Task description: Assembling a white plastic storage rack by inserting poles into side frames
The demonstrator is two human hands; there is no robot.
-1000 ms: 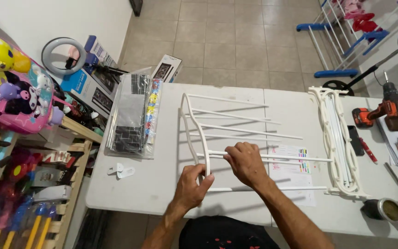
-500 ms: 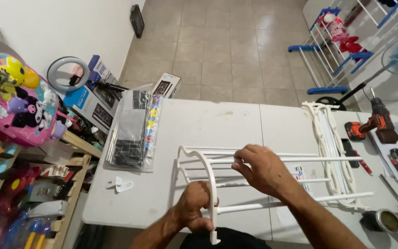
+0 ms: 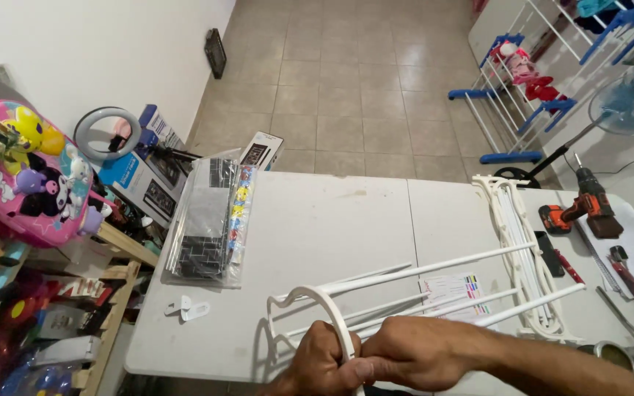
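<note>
A white drying-rack section (image 3: pixel 420 282), made of several thin white rods joined to a curved white end bar (image 3: pixel 324 301), is raised off the white table (image 3: pixel 332 220) and tilted toward me. My left hand (image 3: pixel 317 359) grips the curved end bar near its lower part. My right hand (image 3: pixel 412 352) is closed over the same bar and the rod ends just beside the left. The rods run right toward a second white rack frame (image 3: pixel 519 242) lying on the table.
A plastic-wrapped flat pack (image 3: pixel 210 220) and small white clips (image 3: pixel 185 308) lie at the table's left. An orange cordless drill (image 3: pixel 577 209), a red-handled tool (image 3: pixel 629 271) and a paper sheet (image 3: pixel 449 286) are at right. Toys and boxes crowd the left shelf; a drying rack and fan stand behind.
The rack section has been lifted from lying flat and swung so its curved end faces me. Both hands came together on that end; the view shifted down and nearer.
</note>
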